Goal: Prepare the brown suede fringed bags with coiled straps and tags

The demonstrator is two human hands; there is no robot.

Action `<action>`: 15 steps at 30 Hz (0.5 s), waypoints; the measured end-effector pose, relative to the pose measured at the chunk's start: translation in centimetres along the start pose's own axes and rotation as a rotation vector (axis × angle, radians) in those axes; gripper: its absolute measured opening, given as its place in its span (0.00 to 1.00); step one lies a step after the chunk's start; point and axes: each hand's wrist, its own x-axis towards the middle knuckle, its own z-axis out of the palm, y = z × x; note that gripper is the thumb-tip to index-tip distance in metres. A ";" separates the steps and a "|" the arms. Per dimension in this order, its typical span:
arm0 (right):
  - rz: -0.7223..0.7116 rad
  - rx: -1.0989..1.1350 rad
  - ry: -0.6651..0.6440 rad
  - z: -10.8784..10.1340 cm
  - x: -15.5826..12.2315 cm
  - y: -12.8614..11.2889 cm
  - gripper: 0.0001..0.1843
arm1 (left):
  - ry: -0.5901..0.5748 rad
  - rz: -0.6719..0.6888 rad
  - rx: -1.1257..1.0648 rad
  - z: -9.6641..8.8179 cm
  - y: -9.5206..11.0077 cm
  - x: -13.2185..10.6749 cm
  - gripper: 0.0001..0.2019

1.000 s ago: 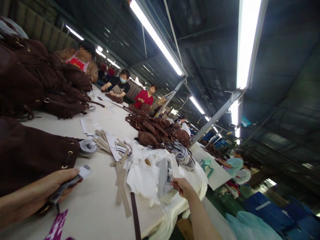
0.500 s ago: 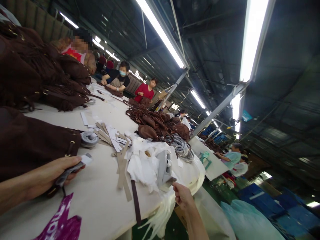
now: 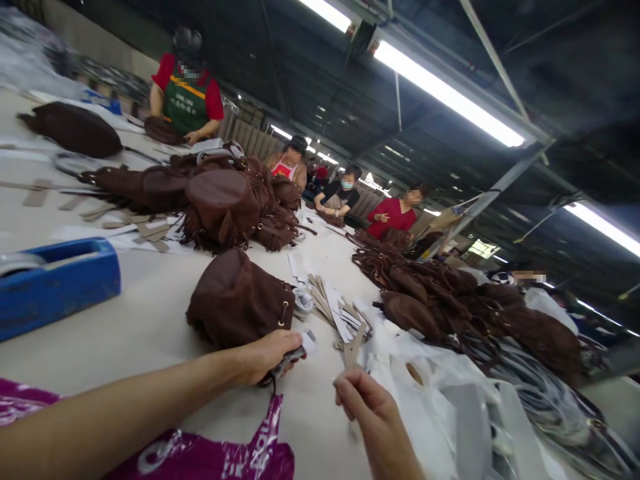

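My left hand (image 3: pixel 273 360) is closed around a dark strap bundle (image 3: pixel 287 362) with a grey, shiny wrapping and a whitish piece sticking out past the thumb. Just behind it stands a brown drawstring bag (image 3: pixel 240 300) with metal eyelets; the strap seems to hang at its front. My right hand (image 3: pixel 370 403) is to the right, thumb and forefinger pinched together over the table; whatever lies between the fingertips is too small to make out. Beyond those fingers are loose beige and white strips (image 3: pixel 333 303). A purple printed plastic bag (image 3: pixel 215 457) lies below my left forearm.
A blue tape dispenser (image 3: pixel 60 280) stands at left. Brown bags are heaped at the back (image 3: pixel 220 200) and right (image 3: pixel 425 293). White wrapping (image 3: pixel 415 413) and a grey holder (image 3: pixel 470 427) lie at right, near coiled grey cords (image 3: pixel 540 393). Several co-workers sit or stand across the table.
The view has swung left, bringing the blue dispenser into sight. My right hand has come away from the grey holder toward my left hand, which still grips the strap bundle.
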 end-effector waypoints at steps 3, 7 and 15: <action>-0.032 0.012 -0.020 3.3 2.5 -0.7 0.19 | -0.024 0.054 0.032 0.2 -0.3 -0.3 0.22; -0.013 -0.032 0.022 3.8 3.7 0.3 0.19 | -0.038 0.090 0.087 0.3 -0.2 -0.5 0.17; 0.080 -0.017 0.141 4.5 4.3 1.5 0.20 | -0.059 0.116 0.134 0.5 -0.4 -0.6 0.15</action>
